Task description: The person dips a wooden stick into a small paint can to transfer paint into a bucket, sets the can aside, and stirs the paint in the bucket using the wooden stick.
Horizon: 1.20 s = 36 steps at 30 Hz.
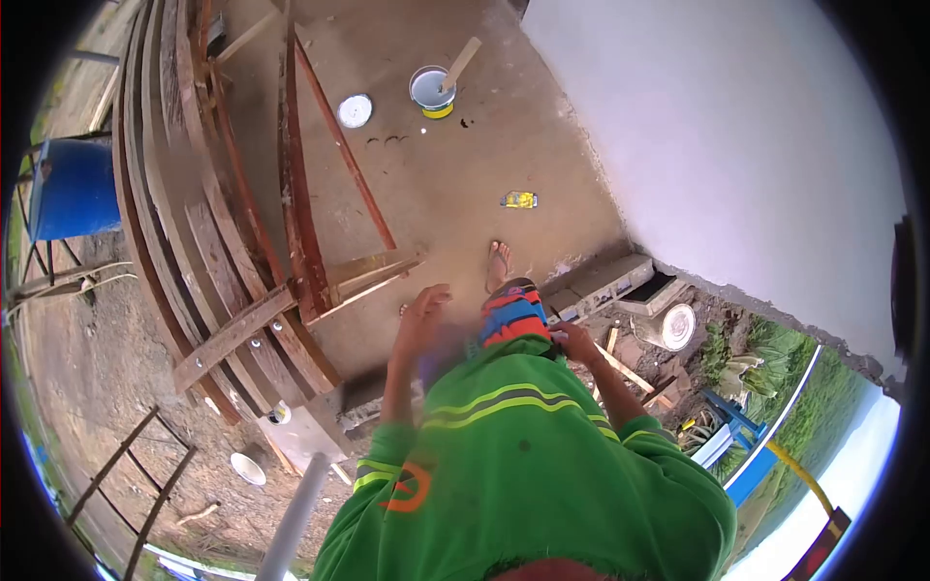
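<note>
My left hand (422, 315) is raised beside my body, to the left of the striped shorts (513, 315); its fingers are partly spread and nothing shows in them. My right hand (573, 341) is at the right side of the shorts, touching the cloth near the hem of the green shirt (533, 436); its fingertips are partly hidden, so what they hold cannot be made out. One sandalled foot (499, 261) shows on the concrete floor in front of me.
Ahead stand an open paint bucket (426, 89) with a wooden stick and a white lid (355, 110). A yellow packet (520, 199) lies nearer. Long boards (194, 194) are on the left, a white wall (736, 145) on the right, and a blue barrel (77, 189) far left.
</note>
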### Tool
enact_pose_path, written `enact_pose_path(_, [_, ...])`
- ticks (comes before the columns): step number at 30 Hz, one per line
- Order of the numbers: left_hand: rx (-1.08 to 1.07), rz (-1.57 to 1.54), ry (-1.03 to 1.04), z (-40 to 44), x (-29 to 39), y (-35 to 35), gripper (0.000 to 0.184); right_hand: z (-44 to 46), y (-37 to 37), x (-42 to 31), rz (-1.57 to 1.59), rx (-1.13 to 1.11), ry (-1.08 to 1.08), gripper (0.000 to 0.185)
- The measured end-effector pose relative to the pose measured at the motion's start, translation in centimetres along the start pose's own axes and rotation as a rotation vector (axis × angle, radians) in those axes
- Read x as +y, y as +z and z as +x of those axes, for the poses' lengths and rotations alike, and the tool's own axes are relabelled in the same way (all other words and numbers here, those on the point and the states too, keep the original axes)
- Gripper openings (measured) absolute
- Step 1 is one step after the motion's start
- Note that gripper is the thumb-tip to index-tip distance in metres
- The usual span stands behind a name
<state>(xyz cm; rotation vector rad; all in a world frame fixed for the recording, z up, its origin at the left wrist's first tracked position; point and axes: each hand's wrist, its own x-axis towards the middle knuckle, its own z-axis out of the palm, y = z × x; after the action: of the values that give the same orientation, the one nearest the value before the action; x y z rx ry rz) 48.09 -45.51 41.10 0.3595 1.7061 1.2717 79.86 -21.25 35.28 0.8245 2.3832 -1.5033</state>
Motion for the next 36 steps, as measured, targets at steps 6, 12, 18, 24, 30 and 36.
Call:
enact_pose_path(6, [0.266,0.258,-0.412,-1.1,-17.0,-3.9,0.033,0.9,-11.3,-5.8,-0.048,-0.644,0.58,0.03])
enact_pose_path(12, [-0.058,0.281,-0.871,-1.9,-18.5,-3.6,0.026,8.4,-11.1,1.8,-0.154,-0.552,0.26,0.035])
enact_pose_path(18, [-0.249,0.494,-0.367,17.0,-11.4,-7.8,0.025,18.4,-14.7,-3.8,0.06,-0.185,0.16,0.036])
enact_pose_path(24, [0.024,0.614,0.052,39.1,11.0,-8.2,0.032,25.0,-19.4,-11.0,0.289,0.785,0.289,0.031])
enact_pose_path(30, [-0.846,0.604,0.372,43.4,28.0,6.1,0.023,30.3,-21.4,-13.3,0.506,0.931,0.369,0.031])
enact_pose_path(36, [-1.195,0.929,0.437,43.1,27.0,11.0,0.032,33.8,-21.9,-15.1,0.44,0.698,0.346,0.033])
